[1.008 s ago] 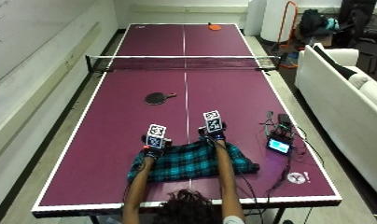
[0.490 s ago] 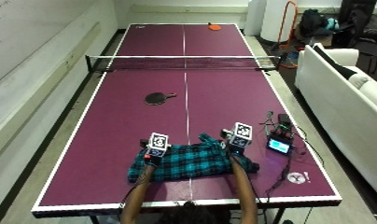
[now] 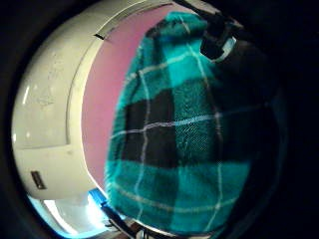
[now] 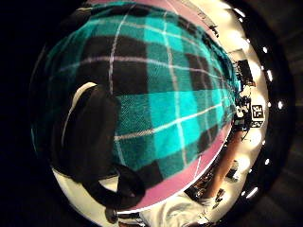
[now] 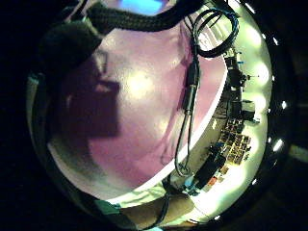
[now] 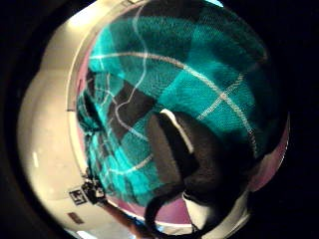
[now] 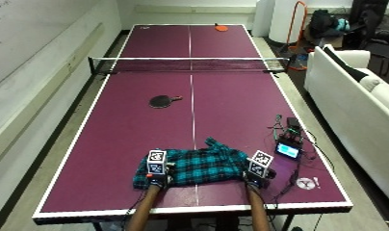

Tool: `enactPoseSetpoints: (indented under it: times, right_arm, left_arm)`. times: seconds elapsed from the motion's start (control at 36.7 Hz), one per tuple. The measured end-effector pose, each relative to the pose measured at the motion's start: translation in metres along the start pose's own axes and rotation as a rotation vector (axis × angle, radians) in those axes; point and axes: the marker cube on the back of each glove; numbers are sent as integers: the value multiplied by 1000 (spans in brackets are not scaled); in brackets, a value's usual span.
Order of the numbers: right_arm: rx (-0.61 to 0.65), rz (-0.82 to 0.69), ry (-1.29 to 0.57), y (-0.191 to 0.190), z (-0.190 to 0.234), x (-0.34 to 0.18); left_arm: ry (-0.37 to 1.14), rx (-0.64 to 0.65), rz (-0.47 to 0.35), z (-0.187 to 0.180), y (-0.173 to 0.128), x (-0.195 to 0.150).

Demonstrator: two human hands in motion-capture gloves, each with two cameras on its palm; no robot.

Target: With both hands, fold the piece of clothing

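Lying bunched near the tabletop's (image 7: 117,144) near edge, the teal plaid shirt (image 7: 198,166) looks partly folded; left hand (image 7: 159,179) and right hand (image 7: 257,177) each pinch an end with curled fingers, more folds remaining.

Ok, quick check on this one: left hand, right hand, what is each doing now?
Left hand: grips the left end of the plaid garment.
Right hand: grips the garment's right end.
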Motion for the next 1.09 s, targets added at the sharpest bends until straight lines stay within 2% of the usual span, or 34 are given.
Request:
enactPoseSetpoints:
  times: [0.11,0.19,0.27,0.38,0.52,0.57,0.68,0.74,0.84,0.9,0.98,1.09]
  right_arm:
    - [142,-7,21,-5,-2,-4]
    - [169,15,84,-10,-5,2]
    - [151,-9,50,-19,-9,7]
    - [92,-12,-91,-28,-16,11]
    - [34,-20,-396,-29,-48,4]
    - [12,-53,-534,-24,-72,-7]
    - [-38,-156,-721,-3,-120,-43]
    - [-30,-226,-773,-4,-131,-69]
    - [47,-374,-774,-41,-112,-142]
    - [60,-432,-732,-41,-109,-173]
    - [66,-503,-675,-16,-120,-208]
    - [79,-609,-590,24,-125,-260]
  left_arm:
    - [29,-21,16,8,-5,7]
    - [40,-68,27,10,-4,16]
    - [32,-59,32,10,-9,25]
    - [19,-4,30,9,-18,31]
    - [42,-140,19,11,-8,33]
    - [63,-147,23,9,-8,31]
    - [129,-62,46,2,-17,28]
    - [176,-63,57,-1,-16,28]
    - [280,-55,112,-7,-14,25]
    - [346,-39,126,-13,-13,22]
    - [413,-2,82,-29,-9,9]
    - [405,110,2,-60,-1,-22]
